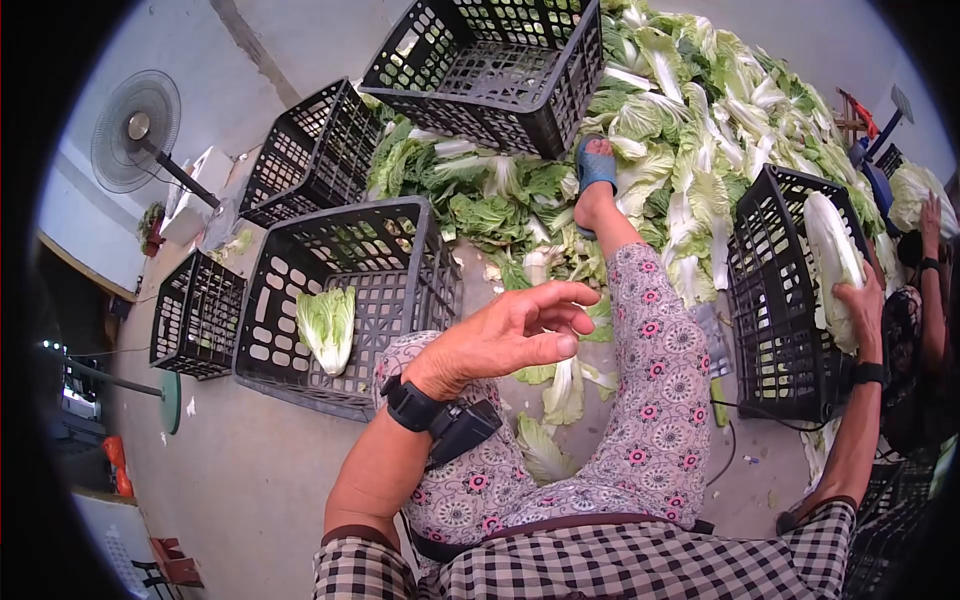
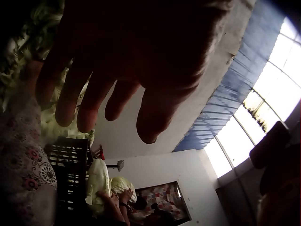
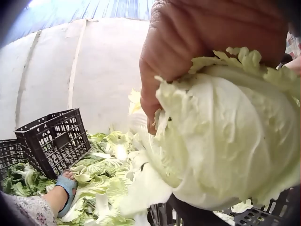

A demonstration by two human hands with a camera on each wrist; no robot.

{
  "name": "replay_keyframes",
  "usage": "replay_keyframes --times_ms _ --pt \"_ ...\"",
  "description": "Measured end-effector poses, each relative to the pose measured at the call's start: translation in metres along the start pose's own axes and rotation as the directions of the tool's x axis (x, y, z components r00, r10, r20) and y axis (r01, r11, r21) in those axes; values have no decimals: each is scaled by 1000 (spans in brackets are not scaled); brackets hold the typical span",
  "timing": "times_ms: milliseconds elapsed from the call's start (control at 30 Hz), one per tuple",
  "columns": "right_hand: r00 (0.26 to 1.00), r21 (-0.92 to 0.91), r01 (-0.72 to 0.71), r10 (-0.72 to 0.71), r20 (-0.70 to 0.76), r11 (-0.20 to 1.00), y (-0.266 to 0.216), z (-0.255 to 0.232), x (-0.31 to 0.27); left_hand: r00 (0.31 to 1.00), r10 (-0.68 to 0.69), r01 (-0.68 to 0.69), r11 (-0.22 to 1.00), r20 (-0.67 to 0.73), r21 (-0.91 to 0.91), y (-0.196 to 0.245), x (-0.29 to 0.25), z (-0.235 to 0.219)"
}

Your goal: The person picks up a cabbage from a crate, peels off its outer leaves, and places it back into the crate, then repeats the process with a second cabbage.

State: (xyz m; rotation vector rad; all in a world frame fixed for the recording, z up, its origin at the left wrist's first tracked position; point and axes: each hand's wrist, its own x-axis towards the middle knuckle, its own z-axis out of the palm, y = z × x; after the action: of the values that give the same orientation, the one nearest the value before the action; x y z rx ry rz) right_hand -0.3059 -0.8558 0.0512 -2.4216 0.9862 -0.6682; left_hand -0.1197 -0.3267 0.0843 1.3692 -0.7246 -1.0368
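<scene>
The right hand [image 1: 862, 305] grips a pale napa cabbage [image 1: 832, 262] over the right-hand black crate [image 1: 775, 300]; the right wrist view shows the thumb and palm of that hand [image 3: 202, 42] against the cabbage [image 3: 230, 136]. Above the lap, the left hand [image 1: 510, 335] is raised with fingers relaxed and nothing in it; in the left wrist view the hand [image 2: 127, 61] has its fingers spread. One small cabbage [image 1: 327, 330] lies in the large black crate [image 1: 300, 385] at the left.
Loose leaves [image 1: 690, 130] are heaped ahead around the sandalled foot [image 1: 597, 170]. More black crates [image 1: 480, 110] stand at the top and left. A fan [image 1: 137, 125] is at the far left. Another person's hand [image 1: 930, 225] touches a cabbage [image 1: 909, 197] at the right edge.
</scene>
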Motion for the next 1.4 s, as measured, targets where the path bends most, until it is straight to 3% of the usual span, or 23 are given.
replay_keyframes --times_ms 100,200,233,333,367,467,567,700,800,933,1000,1067,1133,1200,1267,1300,1333,1400 --pt "997 -85 48 -52 -50 995 6 -8 5 1000 -8 8 1000 10 -22 0 1 0" --pt "998 -220 0 -15 -68 976 -2 -9 1 1000 -7 7 1000 7 -25 0 1 0" --pt "999 -176 -39 36 -18 984 -9 -8 -4 1000 -9 9 1000 3 -23 0 1 1" --pt "987 -26 31 -26 156 999 50 15 10 1000 -12 12 1000 4 -21 1 0 1" --pt "986 89 -4 -11 166 996 57 19 8 1000 -13 13 1000 4 -24 0 0 0" --pt "972 200 -121 76 221 972 58 15 2 1000 -8 8 1000 9 -5 -3 1 -2" --pt "977 6 -84 82 198 996 54 14 -6 999 -18 17 999 -32 -34 3 -1 1" --pt "930 38 -202 180 320 979 66 21 -23 997 -14 13 1000 -73 -8 7 -1 1" --pt "935 107 -241 201 292 965 83 24 -30 997 -25 25 1000 -68 -8 4 0 -1" --pt "977 5 -132 130 171 991 89 22 -32 979 103 -113 993 -177 -43 10 -1 -8" --pt "992 5 -29 28 124 1000 87 29 -31 931 184 -217 974 -315 -72 16 -7 -24" --pt "982 51 14 -24 186 999 147 41 -7 877 267 -316 947 -399 -61 21 -23 -55" --pt "965 59 -94 77 253 994 129 37 -8 821 265 -308 952 -506 0 31 -51 -88" --pt "971 196 -28 -19 237 980 183 42 28 761 248 -273 961 -600 51 31 -83 -122" --pt "991 161 126 -131 21 979 142 36 22 654 201 -231 971 -729 60 19 -114 -150" --pt "974 239 227 -219 -59 944 126 36 22 587 156 -138 986 -794 92 9 -128 -161" --pt "988 330 151 -128 -92 932 93 35 14 513 119 -44 993 -850 112 -3 -140 -172" --pt "994 421 110 -97 -52 901 40 33 2 365 66 193 970 -929 144 -25 -163 -188"
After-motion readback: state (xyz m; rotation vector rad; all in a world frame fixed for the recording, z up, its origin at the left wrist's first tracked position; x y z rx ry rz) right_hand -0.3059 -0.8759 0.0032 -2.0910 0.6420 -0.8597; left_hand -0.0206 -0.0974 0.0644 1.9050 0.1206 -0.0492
